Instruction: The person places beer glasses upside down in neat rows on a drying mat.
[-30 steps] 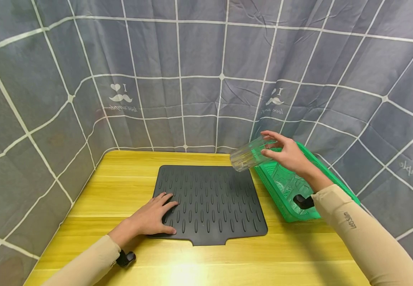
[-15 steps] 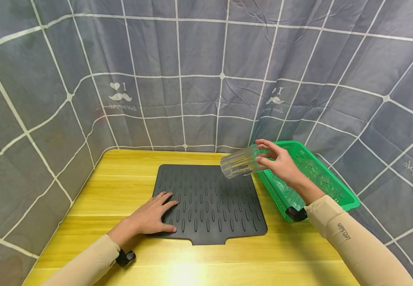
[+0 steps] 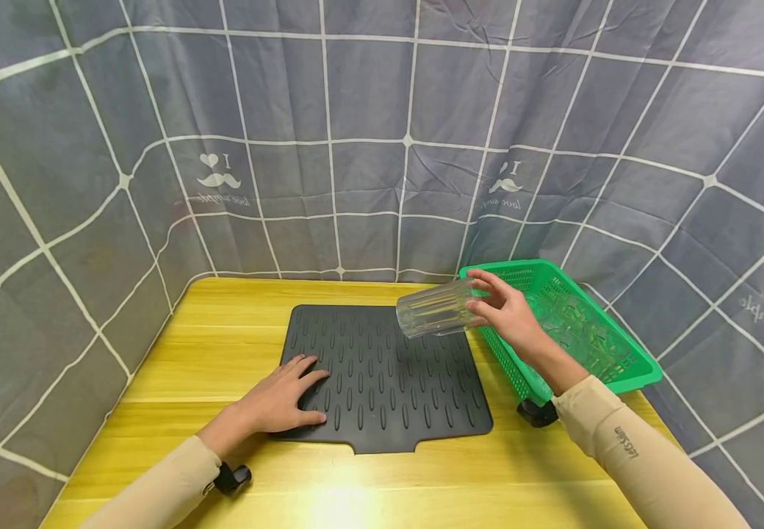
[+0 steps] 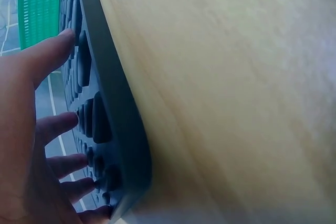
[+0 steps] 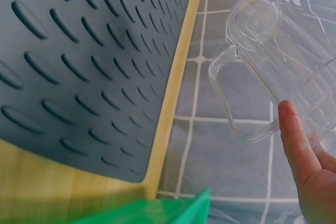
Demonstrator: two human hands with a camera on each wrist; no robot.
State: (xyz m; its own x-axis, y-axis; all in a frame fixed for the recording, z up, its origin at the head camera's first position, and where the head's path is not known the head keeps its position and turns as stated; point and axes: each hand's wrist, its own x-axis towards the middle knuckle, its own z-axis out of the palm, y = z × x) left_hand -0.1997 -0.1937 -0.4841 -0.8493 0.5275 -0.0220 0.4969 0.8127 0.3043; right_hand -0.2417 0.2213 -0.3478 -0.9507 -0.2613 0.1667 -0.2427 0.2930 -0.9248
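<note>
My right hand (image 3: 510, 319) grips a tall clear mug (image 3: 433, 312) near one end, thumb and fingers around it. The mug lies tipped nearly sideways in the air, its base pointing left over the back right part of a black ridged mat (image 3: 369, 400). A side handle on the mug (image 5: 262, 40) shows in the right wrist view. My left hand (image 3: 279, 400) rests on the mat's left front edge with its fingers spread; in the left wrist view its fingertips (image 4: 66, 38) lie against the ridges.
A green perforated basket (image 3: 506, 367) stands right of the mat, holding several clear glass items (image 3: 577, 330). Yellow wood tabletop (image 3: 223, 330) surrounds the mat. A grey checked curtain (image 3: 369, 176) hangs behind and at both sides.
My right hand has carried the mug left and slightly down, away from above the basket to over the mat. The mug has tipped closer to horizontal. My left hand has stayed put.
</note>
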